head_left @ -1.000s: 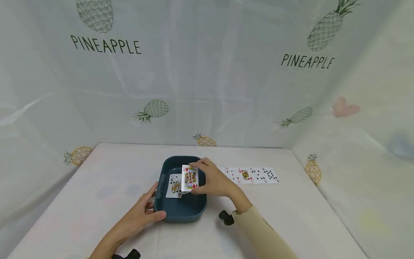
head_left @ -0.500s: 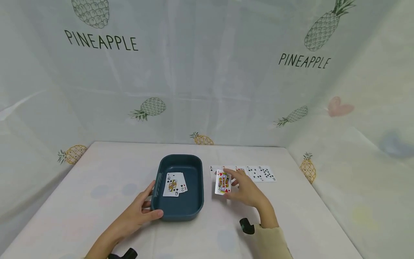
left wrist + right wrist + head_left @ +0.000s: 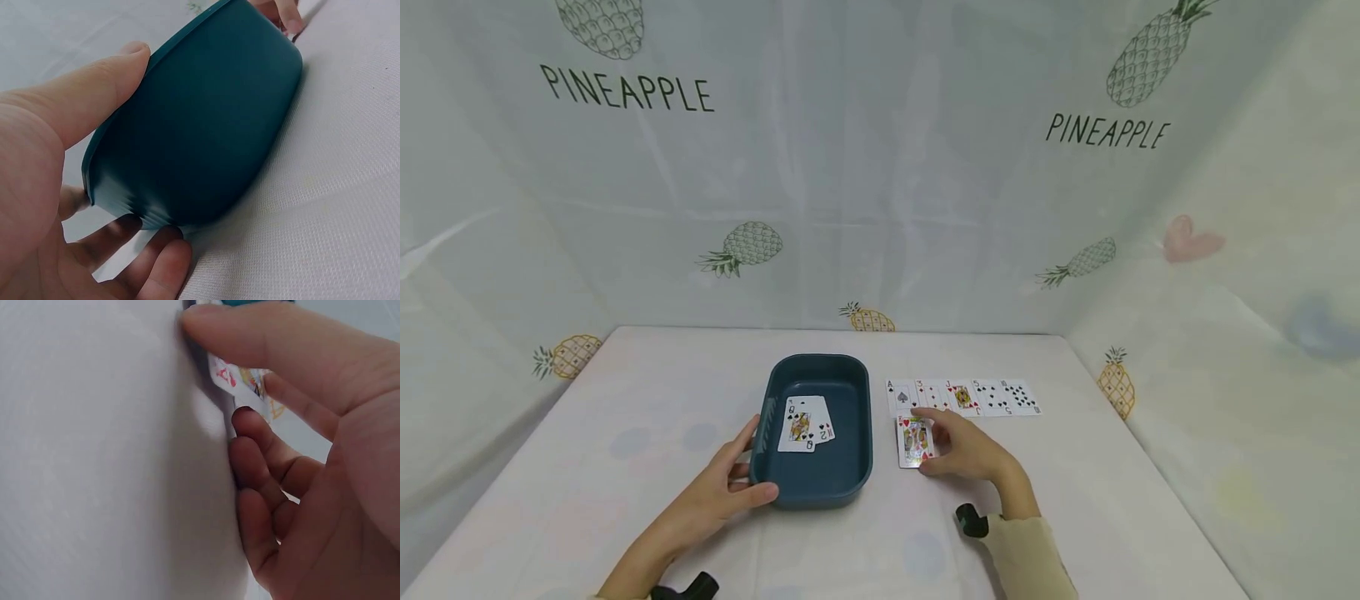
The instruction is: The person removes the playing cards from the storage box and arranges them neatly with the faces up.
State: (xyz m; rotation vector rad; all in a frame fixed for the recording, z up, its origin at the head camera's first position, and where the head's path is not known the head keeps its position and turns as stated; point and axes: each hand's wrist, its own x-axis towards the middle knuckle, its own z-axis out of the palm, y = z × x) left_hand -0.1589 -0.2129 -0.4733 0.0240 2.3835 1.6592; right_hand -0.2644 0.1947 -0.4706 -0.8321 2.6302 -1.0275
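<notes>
A dark teal tray (image 3: pixel 814 493) stands on the white table. A queen of spades (image 3: pixel 799 426) lies in it over a second card (image 3: pixel 827 431). My left hand (image 3: pixel 741 479) grips the tray's near left corner, thumb on the rim (image 3: pixel 128 59) and fingers below the wall (image 3: pixel 219 119). To the tray's right, my right hand (image 3: pixel 936 442) pinches a king of hearts (image 3: pixel 913 441) low against the table. In the right wrist view the thumb lies over that card (image 3: pixel 236 379) and the fingers (image 3: pixel 262 450) curl under it.
Behind the king, a face-up row runs to the right: ace of spades (image 3: pixel 901 397), a three (image 3: pixel 929 394), a jack (image 3: pixel 962 397), a five (image 3: pixel 989 397), a ten (image 3: pixel 1022 398). Pineapple-print sheeting walls the table (image 3: pixel 647 392) on three sides.
My right hand carried the king of hearts out of the tray, rightward, then lowered it to the table in front of the card row. The left hand stayed on the tray.
</notes>
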